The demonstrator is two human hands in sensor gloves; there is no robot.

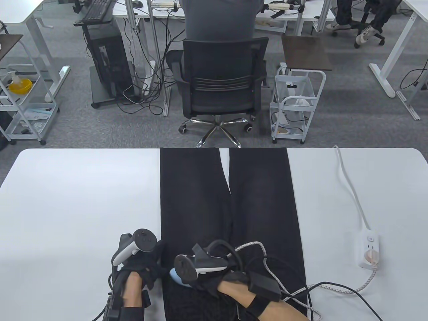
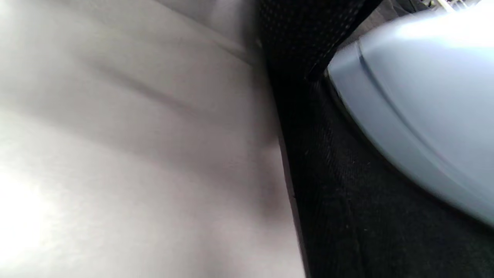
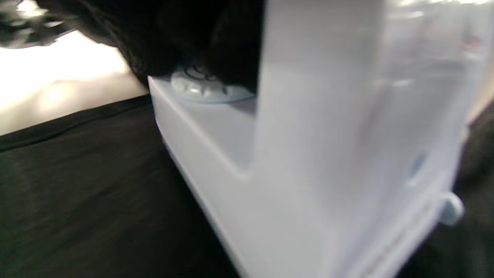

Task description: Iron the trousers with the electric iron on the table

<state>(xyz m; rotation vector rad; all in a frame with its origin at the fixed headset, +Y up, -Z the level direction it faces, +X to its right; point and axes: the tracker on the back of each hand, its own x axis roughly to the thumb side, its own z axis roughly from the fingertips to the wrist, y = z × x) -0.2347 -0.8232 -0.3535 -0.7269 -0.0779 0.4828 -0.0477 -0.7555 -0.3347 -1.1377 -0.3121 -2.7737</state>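
Trousers (image 1: 230, 207) lie lengthwise, legs pointing away from you; your right hand (image 1: 214, 281) grips the iron (image 1: 177, 277) at their near-left edge, left hand (image 1: 143, 264) fingers flat beside.

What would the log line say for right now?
step: ironing | right hand: grips iron on trousers | left hand: rests at trousers' left edge | iron cord: plugged into power strip
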